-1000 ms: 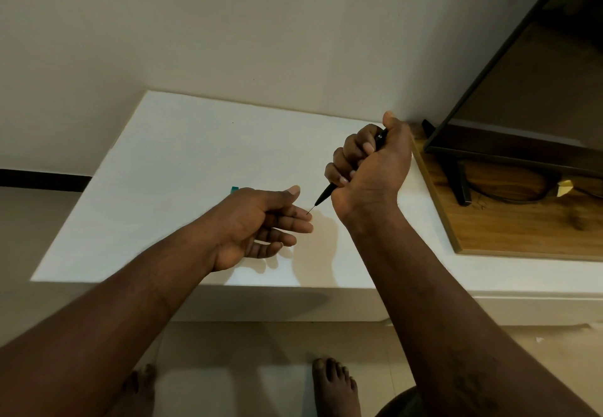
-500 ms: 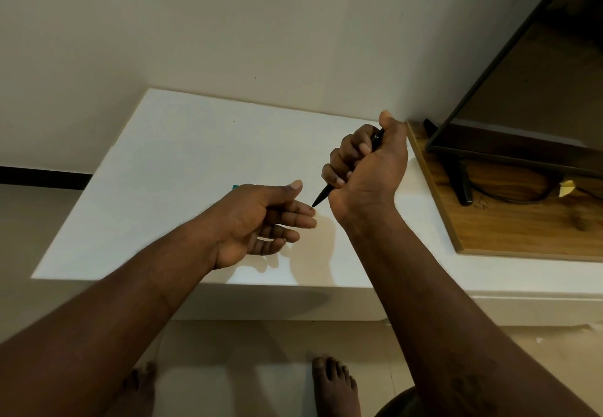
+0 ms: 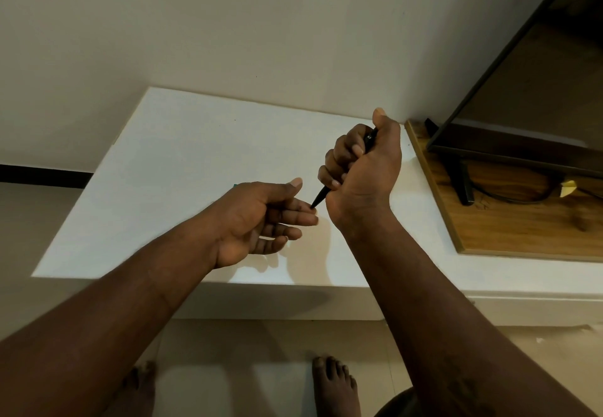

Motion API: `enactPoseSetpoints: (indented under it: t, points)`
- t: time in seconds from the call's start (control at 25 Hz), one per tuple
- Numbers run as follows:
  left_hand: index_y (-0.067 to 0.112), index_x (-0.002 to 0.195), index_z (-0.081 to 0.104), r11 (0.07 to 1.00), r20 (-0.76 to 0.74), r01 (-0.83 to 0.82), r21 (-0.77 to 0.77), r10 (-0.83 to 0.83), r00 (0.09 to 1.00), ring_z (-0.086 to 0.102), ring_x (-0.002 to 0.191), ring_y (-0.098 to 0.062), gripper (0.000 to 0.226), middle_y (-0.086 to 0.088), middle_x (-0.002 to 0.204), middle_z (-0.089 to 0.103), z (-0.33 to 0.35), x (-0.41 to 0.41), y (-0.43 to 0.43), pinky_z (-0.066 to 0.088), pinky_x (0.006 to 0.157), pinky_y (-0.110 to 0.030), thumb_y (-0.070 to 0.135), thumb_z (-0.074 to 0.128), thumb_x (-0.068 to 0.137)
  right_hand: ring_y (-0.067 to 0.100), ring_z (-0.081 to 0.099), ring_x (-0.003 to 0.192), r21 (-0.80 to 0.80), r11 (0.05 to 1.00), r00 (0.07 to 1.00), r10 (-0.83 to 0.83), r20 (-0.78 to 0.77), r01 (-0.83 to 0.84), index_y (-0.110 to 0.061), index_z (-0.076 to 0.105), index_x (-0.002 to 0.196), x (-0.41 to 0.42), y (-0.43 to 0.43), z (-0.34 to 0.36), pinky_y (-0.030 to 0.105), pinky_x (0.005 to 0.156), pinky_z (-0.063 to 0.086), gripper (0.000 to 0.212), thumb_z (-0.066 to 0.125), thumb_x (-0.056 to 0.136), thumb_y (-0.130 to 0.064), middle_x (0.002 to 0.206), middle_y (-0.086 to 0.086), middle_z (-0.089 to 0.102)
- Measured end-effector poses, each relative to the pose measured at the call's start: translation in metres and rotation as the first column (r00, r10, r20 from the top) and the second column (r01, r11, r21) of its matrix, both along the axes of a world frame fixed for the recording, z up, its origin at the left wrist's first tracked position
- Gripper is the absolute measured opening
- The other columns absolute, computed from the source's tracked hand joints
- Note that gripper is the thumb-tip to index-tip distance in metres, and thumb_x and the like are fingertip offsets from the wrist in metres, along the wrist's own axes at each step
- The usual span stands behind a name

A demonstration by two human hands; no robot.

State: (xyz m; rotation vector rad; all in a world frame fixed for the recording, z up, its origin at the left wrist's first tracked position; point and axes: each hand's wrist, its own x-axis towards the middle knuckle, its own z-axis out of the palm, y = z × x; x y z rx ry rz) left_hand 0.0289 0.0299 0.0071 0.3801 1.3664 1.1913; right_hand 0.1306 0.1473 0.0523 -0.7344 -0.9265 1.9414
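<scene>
My right hand (image 3: 362, 171) grips a thin black tool (image 3: 319, 197), a pen or small screwdriver, in a fist with the thumb up; the tool's tip points down-left. My left hand (image 3: 261, 220) hovers over the white table (image 3: 169, 168) with fingers relaxed and extended toward the tip. The tip touches or nearly touches my left index fingertip. A small teal object (image 3: 235, 185) peeks out behind my left hand, mostly hidden.
A wooden board (image 3: 522, 227) lies on the table's right part and bears a black TV (image 3: 522, 116) on a stand with a dark cable (image 3: 509, 196). A cream wall rises behind. My bare feet (image 3: 332, 384) stand on the tiled floor below.
My left hand has moved slightly right toward the tool's tip, closing the gap. The right hand kept its grip and barely moved.
</scene>
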Motion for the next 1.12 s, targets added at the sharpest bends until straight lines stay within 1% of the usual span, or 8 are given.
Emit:
enactPoseSetpoints:
  t: [0.16, 0.36, 0.44, 0.64, 0.76, 0.92, 1.04, 1.12]
  points:
    - [0.005, 0.112, 0.077, 0.999, 0.085, -0.033, -0.013, 0.034, 0.996, 0.073, 0.066, -0.012, 0.049, -0.01, 0.106, 0.082, 0.003, 0.002, -0.002, 0.058, 0.056, -0.026, 0.049, 0.07, 0.092, 0.014, 0.014, 0.044, 0.064, 0.998, 0.999, 0.006, 0.037, -0.008, -0.018, 0.032, 0.058, -0.002, -0.005, -0.003, 0.025, 0.043, 0.018, 0.06, 0.044, 0.109, -0.047, 0.05, -0.004, 0.024]
    - [0.0, 0.115, 0.073, 0.994, 0.269, -0.09, -0.06, 0.103, 0.958, 0.068, 0.058, -0.012, 0.049, -0.008, 0.095, 0.082, 0.012, 0.006, -0.004, 0.054, 0.048, -0.022, 0.042, 0.073, 0.089, 0.014, 0.013, 0.046, 0.092, 0.995, 0.999, 0.024, 0.043, -0.028, -0.018, 0.033, 0.058, -0.002, -0.006, -0.004, 0.027, 0.044, 0.017, 0.063, 0.043, 0.109, -0.053, 0.05, -0.004, 0.024]
    - [-0.002, 0.119, 0.072, 0.991, 0.309, -0.111, -0.074, 0.128, 0.942, 0.067, 0.056, -0.012, 0.053, -0.008, 0.09, 0.081, 0.015, 0.007, -0.005, 0.053, 0.047, -0.021, 0.04, 0.074, 0.087, 0.014, 0.013, 0.046, 0.092, 0.995, 0.999, 0.023, 0.036, -0.027, -0.018, 0.033, 0.058, -0.003, -0.005, -0.004, 0.026, 0.044, 0.018, 0.063, 0.043, 0.109, -0.054, 0.05, -0.004, 0.024]
    - [-0.002, 0.122, 0.071, 0.984, 0.34, -0.153, -0.088, 0.174, 0.924, 0.066, 0.054, -0.012, 0.056, -0.006, 0.086, 0.08, 0.021, 0.01, -0.006, 0.052, 0.046, -0.02, 0.038, 0.077, 0.083, 0.015, 0.015, 0.046, 0.103, 0.994, 0.999, 0.022, 0.029, -0.025, -0.018, 0.034, 0.058, -0.005, -0.006, -0.003, 0.026, 0.044, 0.019, 0.065, 0.043, 0.108, -0.057, 0.051, -0.003, 0.025]
    - [-0.004, 0.115, 0.075, 0.984, 0.352, -0.156, -0.086, 0.177, 0.919, 0.066, 0.056, -0.013, 0.062, -0.008, 0.086, 0.08, 0.023, 0.008, -0.008, 0.053, 0.046, -0.02, 0.041, 0.08, 0.074, 0.014, 0.015, 0.046, 0.109, 0.994, 0.999, 0.022, 0.025, -0.025, -0.018, 0.034, 0.058, -0.006, -0.006, -0.002, 0.026, 0.044, 0.02, 0.065, 0.043, 0.108, -0.059, 0.051, -0.003, 0.025]
    - [-0.005, 0.1, 0.082, 0.982, 0.356, -0.169, -0.086, 0.189, 0.915, 0.066, 0.056, -0.012, 0.056, -0.009, 0.086, 0.079, 0.021, 0.005, -0.011, 0.053, 0.047, -0.021, 0.046, 0.079, 0.078, 0.013, 0.017, 0.045, 0.119, 0.992, 1.0, 0.028, 0.012, -0.029, -0.019, 0.035, 0.058, -0.007, -0.006, -0.001, 0.026, 0.044, 0.02, 0.065, 0.042, 0.108, -0.061, 0.051, -0.004, 0.026]
    - [-0.005, 0.1, 0.081, 0.98, 0.323, -0.182, -0.085, 0.2, 0.925, 0.066, 0.057, -0.013, 0.056, -0.01, 0.089, 0.08, 0.021, 0.004, -0.011, 0.053, 0.047, -0.022, 0.046, 0.08, 0.078, 0.013, 0.018, 0.047, 0.139, 0.989, 0.999, 0.045, 0.026, -0.048, -0.018, 0.038, 0.06, -0.009, -0.006, -0.004, 0.027, 0.045, 0.021, 0.066, 0.041, 0.107, -0.064, 0.052, -0.004, 0.028]
    - [-0.003, 0.103, 0.08, 0.978, 0.3, -0.196, -0.076, 0.21, 0.931, 0.066, 0.057, -0.012, 0.054, -0.008, 0.088, 0.08, 0.021, 0.003, -0.01, 0.053, 0.047, -0.022, 0.045, 0.081, 0.077, 0.013, 0.022, 0.048, 0.153, 0.985, 0.997, 0.067, 0.05, -0.073, -0.017, 0.044, 0.064, -0.01, -0.006, -0.006, 0.028, 0.045, 0.026, 0.066, 0.039, 0.106, -0.068, 0.053, -0.004, 0.031]
